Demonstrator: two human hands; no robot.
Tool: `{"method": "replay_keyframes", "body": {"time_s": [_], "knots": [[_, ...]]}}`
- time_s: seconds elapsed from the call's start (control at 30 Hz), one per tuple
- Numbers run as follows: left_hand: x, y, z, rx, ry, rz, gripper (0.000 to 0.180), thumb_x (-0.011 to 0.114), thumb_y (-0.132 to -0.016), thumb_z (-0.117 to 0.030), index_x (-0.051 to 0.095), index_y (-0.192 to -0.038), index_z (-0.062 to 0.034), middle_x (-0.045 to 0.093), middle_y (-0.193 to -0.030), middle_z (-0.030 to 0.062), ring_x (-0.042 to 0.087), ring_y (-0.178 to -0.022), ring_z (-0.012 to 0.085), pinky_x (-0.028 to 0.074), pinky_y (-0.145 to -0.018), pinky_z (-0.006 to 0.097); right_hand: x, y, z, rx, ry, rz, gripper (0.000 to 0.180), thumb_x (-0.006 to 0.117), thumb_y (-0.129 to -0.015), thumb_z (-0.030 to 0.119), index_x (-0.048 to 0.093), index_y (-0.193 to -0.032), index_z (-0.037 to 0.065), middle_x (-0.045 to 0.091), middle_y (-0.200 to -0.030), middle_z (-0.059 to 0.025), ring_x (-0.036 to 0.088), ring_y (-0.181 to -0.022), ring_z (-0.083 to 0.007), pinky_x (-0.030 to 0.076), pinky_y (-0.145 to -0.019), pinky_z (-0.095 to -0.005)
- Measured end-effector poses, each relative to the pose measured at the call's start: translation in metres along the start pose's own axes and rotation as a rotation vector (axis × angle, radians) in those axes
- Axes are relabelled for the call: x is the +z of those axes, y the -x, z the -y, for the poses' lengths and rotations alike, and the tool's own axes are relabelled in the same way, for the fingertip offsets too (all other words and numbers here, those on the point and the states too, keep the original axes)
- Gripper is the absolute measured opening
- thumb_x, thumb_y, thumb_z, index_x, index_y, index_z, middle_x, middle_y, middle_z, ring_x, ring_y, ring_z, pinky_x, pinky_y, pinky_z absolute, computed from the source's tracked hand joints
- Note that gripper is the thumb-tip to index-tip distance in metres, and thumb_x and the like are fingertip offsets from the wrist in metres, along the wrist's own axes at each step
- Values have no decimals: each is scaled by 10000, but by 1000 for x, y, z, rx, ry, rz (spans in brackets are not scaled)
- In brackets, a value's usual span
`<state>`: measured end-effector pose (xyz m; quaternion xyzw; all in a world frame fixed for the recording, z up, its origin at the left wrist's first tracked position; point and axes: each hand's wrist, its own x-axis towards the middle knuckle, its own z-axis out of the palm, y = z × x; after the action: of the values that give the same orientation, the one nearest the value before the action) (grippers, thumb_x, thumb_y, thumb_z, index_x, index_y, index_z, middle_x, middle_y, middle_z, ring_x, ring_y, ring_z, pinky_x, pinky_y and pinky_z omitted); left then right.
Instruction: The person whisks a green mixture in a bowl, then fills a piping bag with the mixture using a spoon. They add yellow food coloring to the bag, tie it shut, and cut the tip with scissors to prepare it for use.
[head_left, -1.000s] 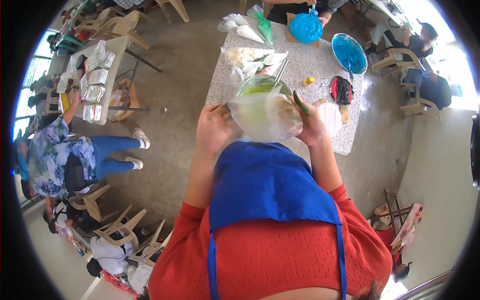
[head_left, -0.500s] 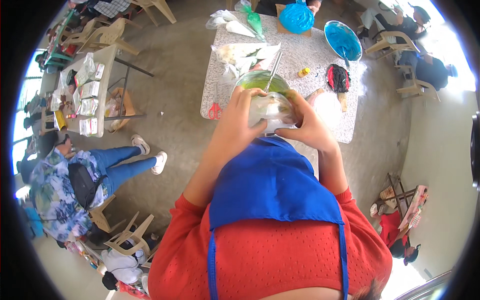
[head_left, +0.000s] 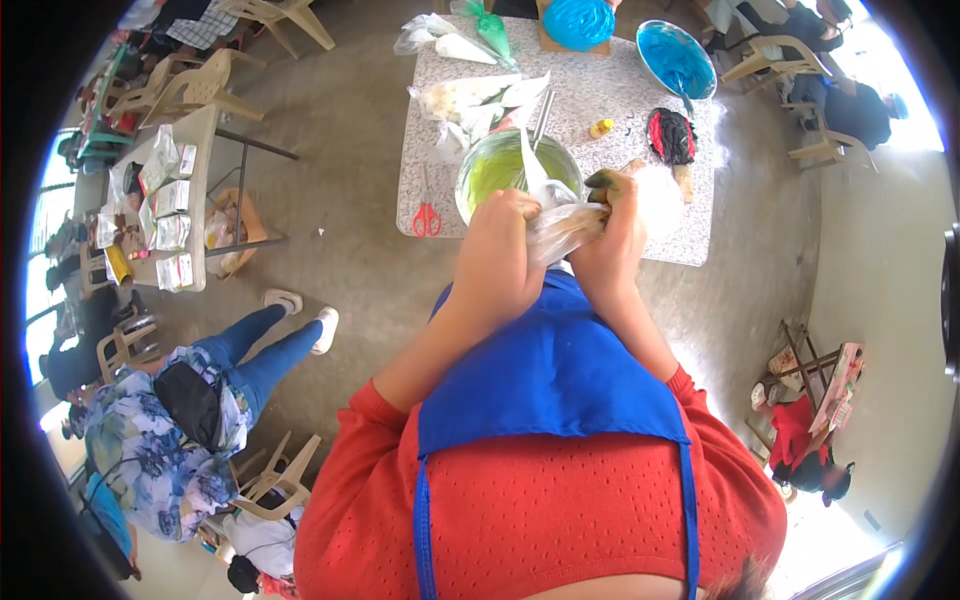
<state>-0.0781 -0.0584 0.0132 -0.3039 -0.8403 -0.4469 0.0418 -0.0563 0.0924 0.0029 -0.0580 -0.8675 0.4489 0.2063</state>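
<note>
My left hand (head_left: 503, 240) and my right hand (head_left: 612, 235) are both closed on a clear plastic piping bag (head_left: 562, 235), gathering its top end between them. The bag's pointed white part (head_left: 540, 172) hangs over a metal bowl (head_left: 464, 190) with light green icing (head_left: 497, 172) in it. A metal utensil handle (head_left: 543, 118) leans up out of the bowl's far side. Dark green smears mark the fingers of my right hand. Beside that hand lies a bright white round thing (head_left: 658, 205), too washed out to make out.
On the speckled table (head_left: 425, 150) lie red scissors (head_left: 427, 218), several filled piping bags (head_left: 465, 48), a small yellow bottle (head_left: 601, 128) and a black-and-red bundle (head_left: 670, 137). At the back stand a blue-iced round cake (head_left: 580, 22) and a bowl of blue icing (head_left: 676, 60). A person (head_left: 165, 430) walks at left.
The bag, held spread with its opening up, is now bunched and twisted between my hands, its tip over the bowl. The person at left has moved nearer.
</note>
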Motion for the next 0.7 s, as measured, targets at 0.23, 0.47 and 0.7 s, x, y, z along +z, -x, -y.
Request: {"method": "replay_keyframes", "body": {"time_s": [0.23, 0.47, 0.7], "knots": [[2, -5, -11, -280, 88, -104, 417, 730, -691, -60, 458, -1005, -22, 570, -904, 149, 580, -815, 350, 473, -723, 371, 2, 7, 4, -82, -50, 70, 202, 651, -628, -32, 519, -771, 23, 547, -711, -134, 561, -591, -340, 440, -522, -386], [-9, 9, 8, -323, 112, -46, 440, 679, -702, -30, 413, -1051, -20, 522, -970, 167, 561, -893, 340, 457, -782, 372, 8, 7, 4, -162, -41, 185, 285, 645, -607, -25, 504, -850, 18, 508, -795, -159, 542, -680, -355, 452, -582, -402], [-15, 12, 10, -263, 116, -22, 579, 629, -680, -6, 324, -1171, 36, 384, -1162, 224, 449, -1049, 337, 374, -950, 395, 13, 10, -5, -296, -165, 169, 640, 701, -587, 38, 430, -1164, -23, 449, -1063, -234, 491, -955, -412, 439, -805, -471]]}}
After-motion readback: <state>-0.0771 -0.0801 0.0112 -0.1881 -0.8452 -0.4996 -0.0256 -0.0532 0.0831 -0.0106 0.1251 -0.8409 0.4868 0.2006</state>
